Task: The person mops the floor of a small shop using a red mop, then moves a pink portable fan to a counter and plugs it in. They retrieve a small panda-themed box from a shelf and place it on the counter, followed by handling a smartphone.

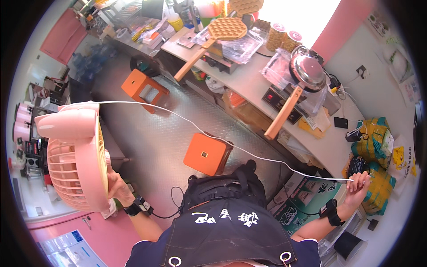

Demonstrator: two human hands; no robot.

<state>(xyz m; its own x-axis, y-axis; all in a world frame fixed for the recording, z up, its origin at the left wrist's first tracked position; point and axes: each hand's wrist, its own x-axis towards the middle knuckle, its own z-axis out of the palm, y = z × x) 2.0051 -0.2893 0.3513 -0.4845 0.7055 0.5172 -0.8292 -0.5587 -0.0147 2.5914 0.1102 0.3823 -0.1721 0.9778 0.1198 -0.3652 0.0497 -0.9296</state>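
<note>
A pink electric fan [86, 160] is held up on the left, with my left hand [117, 187] gripping its side. The fan's rear housing faces up and its slatted grille points left. From its top a white cable [186, 118] runs in a long sagging arc across the view to my right hand [357, 187]. The fingers of that hand are closed around the cable's end, near the corner of the counter. Whether a plug sits at that end is hard to tell. Both wrists wear black straps with small devices.
Orange plastic stools [204, 154] stand on the metal floor [156, 133]. Along the counter [247, 76] sit a bubble waffle pan [228, 29] and a round metal waffle iron [308, 73], wooden handles jutting over the edge. A wall socket [361, 71] and taped parcels [372, 142] are at right.
</note>
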